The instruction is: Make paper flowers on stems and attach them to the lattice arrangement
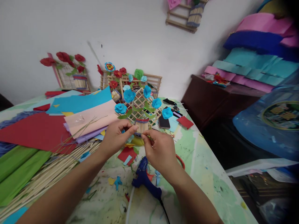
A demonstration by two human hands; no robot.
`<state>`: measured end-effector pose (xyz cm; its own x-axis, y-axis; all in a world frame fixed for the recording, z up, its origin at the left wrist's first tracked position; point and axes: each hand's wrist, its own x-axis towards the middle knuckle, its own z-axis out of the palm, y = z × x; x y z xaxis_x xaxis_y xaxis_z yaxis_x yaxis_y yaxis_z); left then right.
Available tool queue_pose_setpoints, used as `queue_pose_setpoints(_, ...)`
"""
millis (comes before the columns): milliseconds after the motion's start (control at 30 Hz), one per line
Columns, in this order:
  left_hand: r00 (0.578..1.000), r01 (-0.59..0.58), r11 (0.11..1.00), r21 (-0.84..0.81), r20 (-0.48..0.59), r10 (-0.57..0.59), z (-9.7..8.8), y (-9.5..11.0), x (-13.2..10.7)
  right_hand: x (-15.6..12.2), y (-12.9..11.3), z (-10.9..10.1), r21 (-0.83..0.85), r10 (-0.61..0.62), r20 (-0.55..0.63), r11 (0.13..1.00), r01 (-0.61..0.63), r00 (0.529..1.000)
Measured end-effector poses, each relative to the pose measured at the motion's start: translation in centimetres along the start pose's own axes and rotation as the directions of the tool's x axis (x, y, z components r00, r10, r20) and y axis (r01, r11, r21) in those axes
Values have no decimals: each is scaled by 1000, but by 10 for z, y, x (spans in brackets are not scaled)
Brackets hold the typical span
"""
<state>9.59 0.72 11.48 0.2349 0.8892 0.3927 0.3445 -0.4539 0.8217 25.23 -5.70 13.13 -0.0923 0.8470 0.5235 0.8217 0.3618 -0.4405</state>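
Note:
A small basket of upright sticks point(141, 127), with red and blue bands, sits at the foot of a wooden stick lattice point(139, 101). Blue paper flowers point(129, 95) and green paper leaves rise around the lattice. My left hand point(118, 134) is closed in a pinch at the basket's left side. Just below the basket's right side, my right hand point(160, 148) also pinches, thumb against forefinger. Whatever lies between the fingertips is too thin or hidden to make out. Below my right hand, a blue glue gun point(146, 179) lies on the table.
Red paper point(37, 130), green paper point(23, 169) and a bundle of thin sticks point(53, 171) cover the left side. Red-handled scissors point(181, 161) lie partly behind my right wrist. A phone point(164, 121) rests beyond. Other flower frames point(151, 81) lean against the wall. A blue plastic chair point(261, 124) stands right.

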Motion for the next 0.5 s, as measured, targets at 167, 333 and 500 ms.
queue_pose_setpoints(167, 998, 54, 998, 14, -45, -53, -7, -2, 3, 4, 8, -5, 193, 48, -109, 981, -26, 993)
queue_pose_setpoints(333, 991, 90, 995, 44, -99, -85, -19, -3, 9, 8, 23, -14, 676, 231, -175, 735, -54, 957)
queue_pose_setpoints(500, 987, 136, 988, 77, -103, -127, -24, -3, 13, 16, 9, -31, 969, 336, 172, 113, -222, 926)
